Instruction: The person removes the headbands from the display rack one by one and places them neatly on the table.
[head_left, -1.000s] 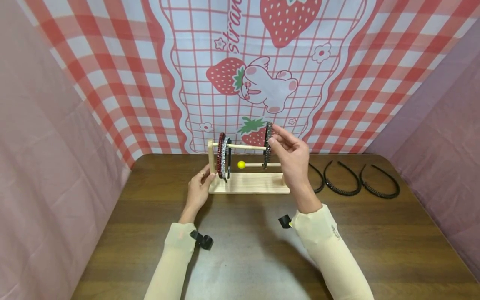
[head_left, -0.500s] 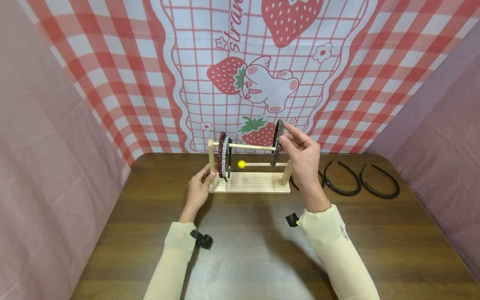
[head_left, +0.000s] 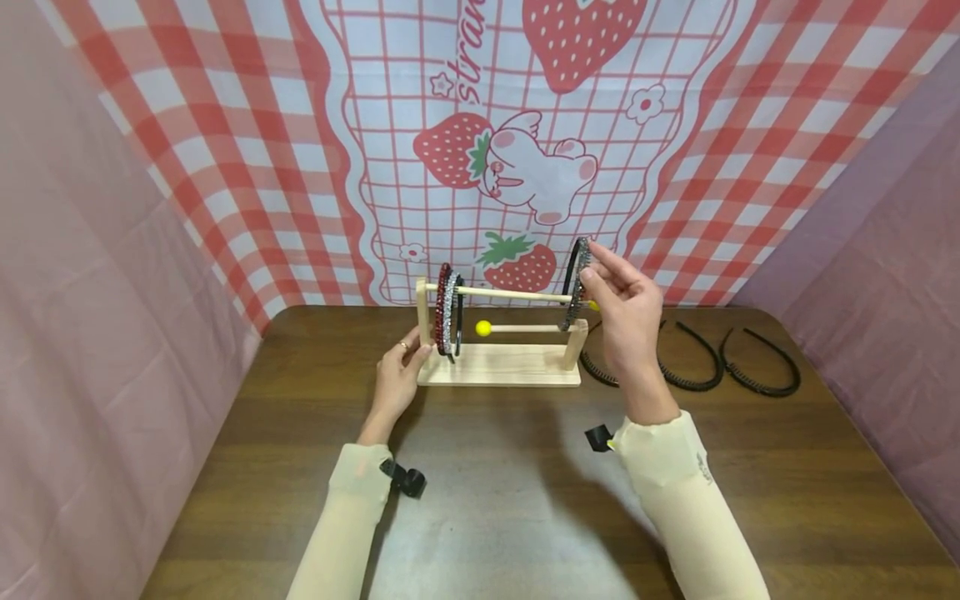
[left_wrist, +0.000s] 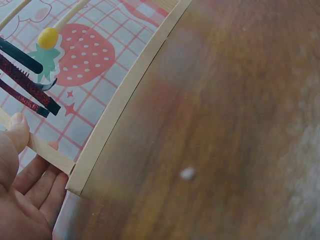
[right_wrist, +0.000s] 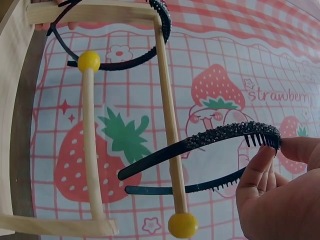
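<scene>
Backdrop (head_left: 330,167): cloth with red-and-white checks and strawberry prints; fills the upper part of the head view.
Worktop (head_left: 480,517): brown wood-grain surface; occupies the lower part of the frame.
Sleeves (head_left: 697,508): pale cream; enter from the lower edge, one left of centre, one right of centre.
Wooden stand (head_left: 498,375): seated on the worktop at frame centre. The upper rod (head_left: 510,293) extends right from the left upright (head_left: 423,321); the lower rod (head_left: 525,329) extends left from the right upright (head_left: 575,346).
Right hand (head_left: 630,312): right of frame centre; fingers and thumb clamped on the beaded curve of the grey headband (right_wrist: 225,131).
Left hand (head_left: 397,379): left of frame centre; thumb on one side of the left upright, fingers on the other, clamped on it.
Three black headbands (head_left: 765,390): lie on the worktop, right side of frame; two are partly hidden behind the right hand.
Grey headband position: raised above the worktop, right of frame centre; the upper rod passes between its two arms, near the rod's free end.
Red headband (head_left: 441,317) and silver headband (head_left: 449,312): hang side by side on the upper rod, near the left upright.
Yellow knobs (head_left: 483,328): one on each rod's free end.
</scene>
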